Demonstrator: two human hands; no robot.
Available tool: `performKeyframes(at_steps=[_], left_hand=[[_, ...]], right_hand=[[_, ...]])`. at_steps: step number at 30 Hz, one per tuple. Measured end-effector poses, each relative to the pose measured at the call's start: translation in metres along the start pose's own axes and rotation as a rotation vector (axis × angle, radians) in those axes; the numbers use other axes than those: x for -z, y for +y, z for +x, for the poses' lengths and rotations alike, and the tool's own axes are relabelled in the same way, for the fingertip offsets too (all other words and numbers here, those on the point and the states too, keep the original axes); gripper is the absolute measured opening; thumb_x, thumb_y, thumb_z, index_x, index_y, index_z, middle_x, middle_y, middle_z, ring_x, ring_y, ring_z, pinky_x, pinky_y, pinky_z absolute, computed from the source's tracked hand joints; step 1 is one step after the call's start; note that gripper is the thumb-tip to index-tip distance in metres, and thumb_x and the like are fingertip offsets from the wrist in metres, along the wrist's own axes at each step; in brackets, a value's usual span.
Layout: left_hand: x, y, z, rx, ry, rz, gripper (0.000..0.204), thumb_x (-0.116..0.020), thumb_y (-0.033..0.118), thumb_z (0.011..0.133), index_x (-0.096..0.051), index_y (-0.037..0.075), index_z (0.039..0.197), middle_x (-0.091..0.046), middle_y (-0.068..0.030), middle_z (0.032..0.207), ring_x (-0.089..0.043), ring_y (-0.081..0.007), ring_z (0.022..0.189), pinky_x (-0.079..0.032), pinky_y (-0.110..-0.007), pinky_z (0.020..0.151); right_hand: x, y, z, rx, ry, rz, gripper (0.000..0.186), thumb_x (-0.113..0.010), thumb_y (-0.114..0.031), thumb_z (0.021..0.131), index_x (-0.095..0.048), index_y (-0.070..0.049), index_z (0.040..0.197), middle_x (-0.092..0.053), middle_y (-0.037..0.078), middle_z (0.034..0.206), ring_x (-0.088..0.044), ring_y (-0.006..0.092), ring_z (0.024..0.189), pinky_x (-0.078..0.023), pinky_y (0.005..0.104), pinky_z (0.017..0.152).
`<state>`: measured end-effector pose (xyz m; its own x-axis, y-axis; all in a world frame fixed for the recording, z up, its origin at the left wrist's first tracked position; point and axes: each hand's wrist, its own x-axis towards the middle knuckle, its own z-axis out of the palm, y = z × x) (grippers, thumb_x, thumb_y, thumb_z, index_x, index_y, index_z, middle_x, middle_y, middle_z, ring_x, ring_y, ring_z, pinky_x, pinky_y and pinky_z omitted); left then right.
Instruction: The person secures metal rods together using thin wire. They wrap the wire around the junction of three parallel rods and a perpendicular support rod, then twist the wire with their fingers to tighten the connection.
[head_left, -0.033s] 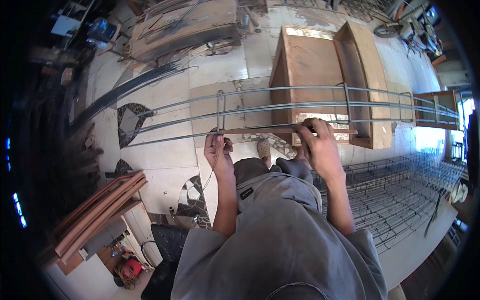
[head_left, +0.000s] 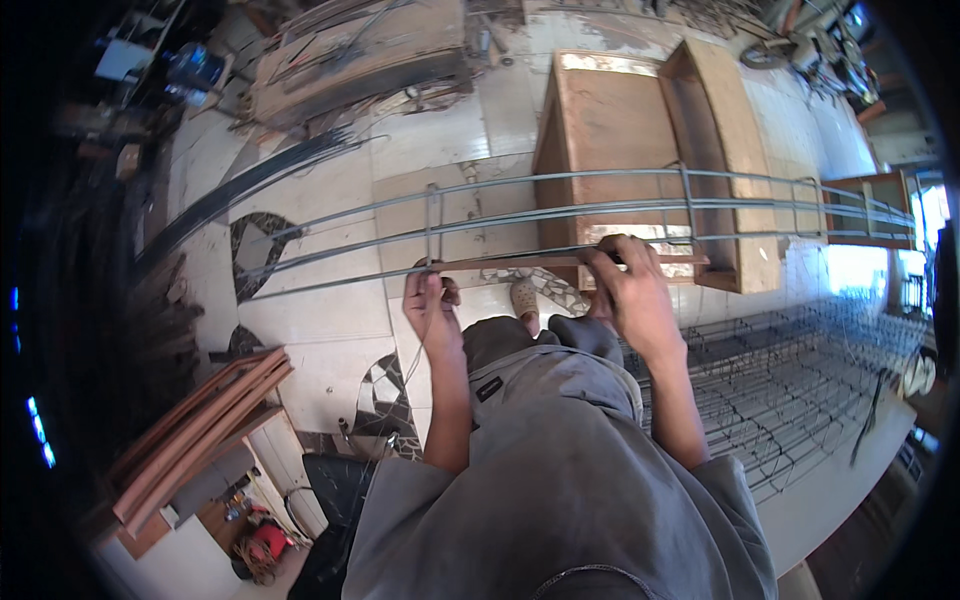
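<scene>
A long cage of thin steel rods (head_left: 600, 208) stretches across in front of me, with square wire stirrups (head_left: 434, 222) around it. Along its nearest rod lies a narrow brown wooden strip (head_left: 510, 264). My left hand (head_left: 432, 308) is closed at the strip's left end, by the lower corner of a stirrup, with its fingers pinched on thin wire (head_left: 413, 362) that trails down below. Farther right, my right hand (head_left: 637, 300) is closed over the strip, fingers curled down onto it and the near rod. Its fingertips are partly hidden.
Beyond the cage stands a wooden cabinet-like box (head_left: 620, 115). Wire mesh cages (head_left: 770, 390) lie on a pale table at my right. Reddish wooden lengths (head_left: 205, 430) are stacked at lower left, and dark rods (head_left: 250, 190) lie at far left. A workbench (head_left: 365, 50) stands farther back.
The whole view has shifted slightly to the left. Both hands keep the same hold at the same spots on the strip and cage.
</scene>
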<state>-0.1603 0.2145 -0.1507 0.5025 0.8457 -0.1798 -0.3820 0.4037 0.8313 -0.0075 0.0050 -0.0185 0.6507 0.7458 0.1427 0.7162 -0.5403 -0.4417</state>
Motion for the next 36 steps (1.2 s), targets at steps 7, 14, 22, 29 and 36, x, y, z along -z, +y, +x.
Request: performKeyframes(at_steps=[7, 14, 22, 29, 36], left_hand=[[0.044, -0.012, 0.024, 0.192, -0.209, -0.227, 0.027, -0.061, 0.007, 0.101, -0.060, 0.004, 0.127, -0.063, -0.0107, 0.123, -0.054, -0.0129, 0.079, -0.044, -0.022, 0.061], [0.044, -0.009, 0.029, 0.179, -0.176, -0.188, 0.025, -0.061, 0.009, 0.101, -0.061, 0.003, 0.125, -0.063, -0.0156, 0.126, -0.053, -0.0120, 0.075, -0.042, -0.020, 0.055], [0.050, -0.008, 0.035, 0.155, -0.255, -0.167, 0.024, -0.061, 0.009, 0.101, -0.062, 0.001, 0.123, -0.064, -0.0165, 0.125, -0.049, -0.0098, 0.069, -0.040, -0.020, 0.054], [0.048, -0.011, 0.032, 0.155, -0.198, -0.237, 0.022, -0.059, 0.007, 0.101, -0.062, 0.000, 0.122, -0.064, -0.0209, 0.127, -0.052, -0.0110, 0.071, -0.042, -0.022, 0.057], [0.050, -0.010, 0.032, 0.196, -0.264, -0.322, 0.024, -0.057, 0.004, 0.101, -0.061, 0.001, 0.125, -0.063, -0.0219, 0.129, -0.060, -0.0155, 0.083, -0.051, -0.025, 0.068]], right_hand=[[-0.007, 0.005, -0.005, -0.026, -0.092, -0.013, 0.061, -0.080, -0.011, 0.063, -0.065, -0.005, 0.122, -0.056, 0.014, 0.120, -0.055, 0.0327, 0.119, -0.041, 0.0467, 0.109], [-0.007, 0.003, -0.003, 0.017, -0.034, -0.026, 0.039, -0.063, -0.008, 0.079, -0.066, -0.004, 0.118, -0.058, 0.013, 0.114, -0.057, 0.0309, 0.118, -0.041, 0.0433, 0.109], [-0.009, 0.004, 0.002, 0.064, -0.020, 0.020, 0.036, -0.062, -0.012, 0.082, -0.066, -0.004, 0.116, -0.058, 0.013, 0.118, -0.057, 0.0331, 0.117, -0.046, 0.0427, 0.103], [-0.005, -0.002, 0.003, 0.044, -0.091, -0.022, 0.041, -0.068, -0.015, 0.079, -0.062, -0.003, 0.117, -0.057, 0.015, 0.118, -0.057, 0.0337, 0.117, -0.047, 0.0440, 0.102], [-0.011, -0.034, -0.021, -0.070, -0.105, -0.098, 0.032, -0.066, -0.010, 0.080, -0.061, -0.002, 0.110, -0.057, 0.013, 0.110, -0.061, 0.0298, 0.106, -0.054, 0.0389, 0.086]])
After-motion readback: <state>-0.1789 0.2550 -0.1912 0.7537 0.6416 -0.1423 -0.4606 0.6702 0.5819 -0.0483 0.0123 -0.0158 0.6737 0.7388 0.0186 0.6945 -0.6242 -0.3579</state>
